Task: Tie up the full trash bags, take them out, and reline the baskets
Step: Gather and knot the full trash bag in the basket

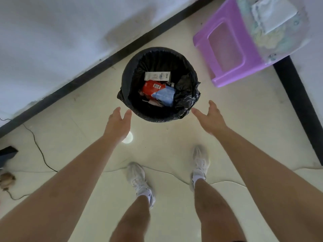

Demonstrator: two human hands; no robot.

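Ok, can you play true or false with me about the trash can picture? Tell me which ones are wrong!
1. The basket has a black bag lining it. True.
2. The bag is already tied shut. False: it is open, with its edge folded over the rim.
3. There is a red packet in the trash. True.
4. The left hand is holding the bag. False: it is open and just short of the rim, as is the right hand.
5. The stool is green. False: it is purple.
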